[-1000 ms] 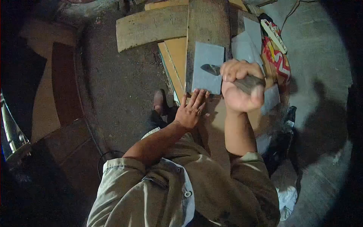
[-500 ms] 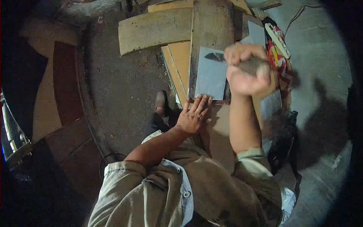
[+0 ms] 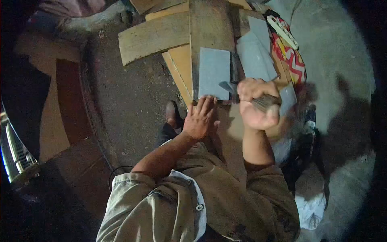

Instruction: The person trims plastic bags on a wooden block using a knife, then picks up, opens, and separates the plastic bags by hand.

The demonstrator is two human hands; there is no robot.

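Note:
A pale grey rectangular sheet lies flat on a worn wooden board. My left hand rests with outstretched fingers, their tips at the sheet's near edge. Closed in a fist, my right hand grips a knife. Its short dark blade points left over the sheet's lower right corner, and the end of its handle shows at the palm. Whether the blade touches the sheet, I cannot tell.
More grey sheets lie right of the board, beside a red and yellow patterned bag with a pale strip on it. A curved plank and a tan panel are at the left. White cloth lies lower right.
My right hand has come down toward me with the knife, so the blade is now near the sheet's lower right corner. The view has shifted slightly; my left hand stays at the near edge.

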